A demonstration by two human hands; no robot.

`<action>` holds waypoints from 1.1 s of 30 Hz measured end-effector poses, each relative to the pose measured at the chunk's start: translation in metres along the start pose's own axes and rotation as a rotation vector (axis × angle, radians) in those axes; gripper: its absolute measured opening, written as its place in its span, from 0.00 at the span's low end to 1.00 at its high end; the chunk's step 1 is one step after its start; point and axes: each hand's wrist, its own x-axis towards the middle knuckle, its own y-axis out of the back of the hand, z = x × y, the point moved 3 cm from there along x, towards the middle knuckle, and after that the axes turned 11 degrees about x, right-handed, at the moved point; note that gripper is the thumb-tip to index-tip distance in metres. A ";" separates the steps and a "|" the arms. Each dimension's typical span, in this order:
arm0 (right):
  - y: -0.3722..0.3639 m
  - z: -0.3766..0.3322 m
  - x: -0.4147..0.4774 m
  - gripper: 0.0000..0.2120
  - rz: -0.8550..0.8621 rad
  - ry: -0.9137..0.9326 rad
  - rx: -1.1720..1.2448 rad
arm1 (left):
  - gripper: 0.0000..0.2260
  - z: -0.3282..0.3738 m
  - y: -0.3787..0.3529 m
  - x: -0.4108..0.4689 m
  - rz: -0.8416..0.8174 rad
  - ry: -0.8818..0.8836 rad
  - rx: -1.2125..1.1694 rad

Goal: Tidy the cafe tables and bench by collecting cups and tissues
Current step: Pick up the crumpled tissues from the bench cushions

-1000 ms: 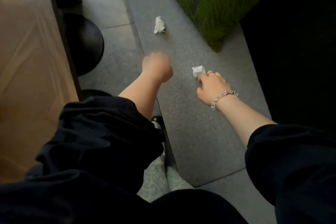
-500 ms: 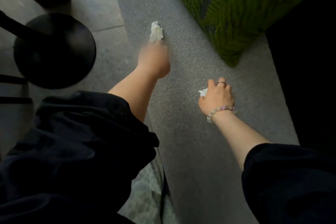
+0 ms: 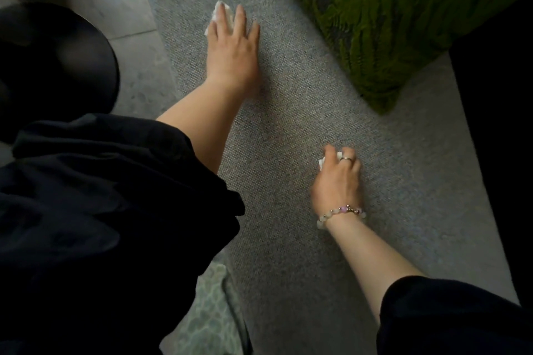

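- The left hand (image 3: 233, 46) lies flat, fingers straight, on the far tissue (image 3: 216, 13), which peeks out past its fingertips on the grey counter (image 3: 288, 124).
- The right hand (image 3: 337, 181) curls round the near tissue (image 3: 321, 163); a white corner shows beside its thumb.
- Both tissues look crumpled, soft and nearly weightless. They should squash rather than slip, so pinching any raised fold will likely do.
- A green cushion (image 3: 389, 23) sits beyond the right hand.
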 end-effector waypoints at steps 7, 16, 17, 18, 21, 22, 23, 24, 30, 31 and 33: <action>0.012 -0.015 0.014 0.13 0.056 0.084 0.009 | 0.28 -0.020 0.009 0.017 -0.032 0.093 -0.034; 0.021 -0.027 0.009 0.17 0.140 0.194 0.010 | 0.19 -0.013 -0.007 -0.003 -0.081 0.091 -0.222; 0.021 -0.027 0.008 0.18 0.156 0.203 0.018 | 0.17 -0.009 -0.007 -0.006 -0.052 0.081 -0.225; 0.020 -0.027 0.007 0.18 0.166 0.209 0.023 | 0.15 -0.006 -0.006 -0.009 -0.025 0.066 -0.232; 0.018 -0.030 0.001 0.23 0.183 0.201 0.019 | 0.14 0.008 -0.008 -0.020 0.010 0.002 -0.246; 0.019 -0.031 -0.002 0.25 0.189 0.198 0.022 | 0.13 0.011 -0.010 -0.025 0.016 -0.016 -0.241; 0.019 -0.031 -0.004 0.25 0.191 0.196 0.024 | 0.12 0.013 -0.011 -0.028 0.024 -0.030 -0.230; 0.020 -0.030 -0.006 0.24 0.184 0.188 0.023 | 0.12 0.015 -0.013 -0.032 0.026 -0.040 -0.216; 0.022 -0.029 -0.026 0.13 0.175 0.195 0.023 | 0.10 0.013 -0.011 -0.061 -0.082 -0.002 -0.224; 0.024 -0.030 -0.031 0.13 0.174 0.198 0.025 | 0.11 0.013 -0.008 -0.068 -0.114 0.014 -0.235; 0.030 -0.031 -0.040 0.13 0.166 0.192 0.013 | 0.14 0.015 -0.001 -0.083 -0.190 0.043 -0.230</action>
